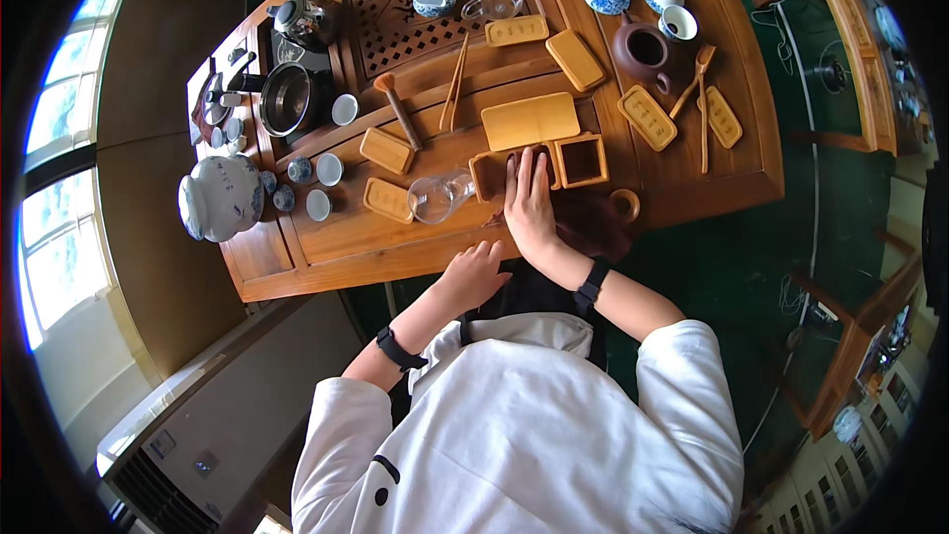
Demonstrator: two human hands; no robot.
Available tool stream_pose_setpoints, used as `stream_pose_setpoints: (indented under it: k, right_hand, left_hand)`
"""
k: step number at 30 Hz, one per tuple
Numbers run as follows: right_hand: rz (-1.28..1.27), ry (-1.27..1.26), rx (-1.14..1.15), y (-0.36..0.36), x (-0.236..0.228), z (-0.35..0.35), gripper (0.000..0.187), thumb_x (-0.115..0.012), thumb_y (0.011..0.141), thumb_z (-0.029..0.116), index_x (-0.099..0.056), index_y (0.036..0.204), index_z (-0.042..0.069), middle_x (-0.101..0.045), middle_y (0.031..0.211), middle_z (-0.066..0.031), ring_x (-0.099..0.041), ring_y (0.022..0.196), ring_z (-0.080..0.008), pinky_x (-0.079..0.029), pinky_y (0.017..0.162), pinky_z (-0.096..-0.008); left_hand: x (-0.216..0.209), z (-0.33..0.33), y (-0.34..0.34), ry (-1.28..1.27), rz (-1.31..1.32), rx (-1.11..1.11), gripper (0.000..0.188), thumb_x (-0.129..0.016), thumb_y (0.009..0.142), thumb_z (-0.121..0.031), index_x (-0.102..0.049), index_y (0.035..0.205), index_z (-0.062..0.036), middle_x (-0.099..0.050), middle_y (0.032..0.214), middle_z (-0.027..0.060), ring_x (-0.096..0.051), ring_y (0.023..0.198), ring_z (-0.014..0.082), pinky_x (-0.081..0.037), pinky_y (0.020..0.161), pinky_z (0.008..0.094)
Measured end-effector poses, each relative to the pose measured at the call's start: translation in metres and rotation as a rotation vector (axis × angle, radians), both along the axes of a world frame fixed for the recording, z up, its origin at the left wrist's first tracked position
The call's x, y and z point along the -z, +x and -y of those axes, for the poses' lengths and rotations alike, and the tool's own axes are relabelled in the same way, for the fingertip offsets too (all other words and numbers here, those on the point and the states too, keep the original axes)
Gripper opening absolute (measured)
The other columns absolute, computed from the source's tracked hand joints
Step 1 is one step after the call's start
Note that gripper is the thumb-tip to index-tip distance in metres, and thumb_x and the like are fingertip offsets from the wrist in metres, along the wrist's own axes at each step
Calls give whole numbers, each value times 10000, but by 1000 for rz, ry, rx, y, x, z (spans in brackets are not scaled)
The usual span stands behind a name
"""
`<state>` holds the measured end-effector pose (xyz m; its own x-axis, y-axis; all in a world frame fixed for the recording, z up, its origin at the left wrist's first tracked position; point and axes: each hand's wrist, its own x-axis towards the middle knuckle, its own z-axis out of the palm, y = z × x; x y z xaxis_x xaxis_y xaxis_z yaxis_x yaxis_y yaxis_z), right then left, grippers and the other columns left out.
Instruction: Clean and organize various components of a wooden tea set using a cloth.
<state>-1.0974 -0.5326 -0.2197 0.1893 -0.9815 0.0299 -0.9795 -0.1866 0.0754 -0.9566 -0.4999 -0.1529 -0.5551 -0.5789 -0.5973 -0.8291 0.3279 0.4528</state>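
Wooden box (585, 181) stands, in the head view, near the tabletop's (386, 257) front edge. We find the right hand (531, 208) at its left compartment, fingers straight and close-set; any grip we cannot tell. Left fingers bend loosely, nearer us; the left hand (474, 275) could best steady the box. Glass vessel (432, 200) crowds its left; more room shows rightward.

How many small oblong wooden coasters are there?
6: two coasters left of the glass vessel, two beyond the larger wooden board, two to its right. The right hand might hide more.
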Motion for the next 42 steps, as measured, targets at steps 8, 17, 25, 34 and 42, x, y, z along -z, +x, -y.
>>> stream_pose_setpoints:
  k: [8, 17, 25, 34, 42]
  right_hand:
    - [-316, 129, 26, 7, 9, 6, 500, -456, 878, 153, -430, 1326, -67, -502, 1230, -371, -560, 974, -337, -462, 821, -345]
    - [98, 119, -136, 0, 10, -10, 326, -554, 820, 174, -514, 1082, -16, -583, 913, -217, -567, 805, -307, -461, 713, -372]
    - [540, 212, -276, -39, 0, -27, 279, -661, 704, 103, -525, 935, 27, -613, 922, -186, -600, 819, -309, -503, 689, -399]
    - [1322, 673, -193, -78, -120, -8, 225, -630, 740, 19, -540, 945, 34, -660, 874, -124, -663, 827, -285, -530, 742, -359]
    - [1164, 781, -181, -110, -157, -2, 378, -746, 748, 92, -591, 1090, 46, -648, 1030, -87, -651, 938, -198, -519, 821, -306]
  left_hand:
    - [24, 9, -23, 62, -13, 13, 512, -600, 886, -315, -443, 1210, 49, -563, 1066, 256, -587, 961, 424, -485, 828, 456]
    - [41, 19, -26, 20, -64, -9, 428, -588, 867, -286, -530, 1200, -24, -526, 1187, 272, -532, 1088, 431, -459, 905, 481]
    - [27, 16, -34, 200, 34, 203, 498, -571, 893, -395, -545, 1171, 17, -541, 1201, 270, -571, 1028, 429, -466, 901, 497]
    - [21, 34, -13, 583, -630, -9, 451, -663, 851, -315, -534, 1233, -114, -555, 1193, 128, -555, 1051, 318, -450, 948, 385]
    - [-33, 58, -20, 648, -533, -86, 342, -674, 840, -329, -612, 1085, -99, -659, 912, 107, -636, 861, 236, -487, 755, 337]
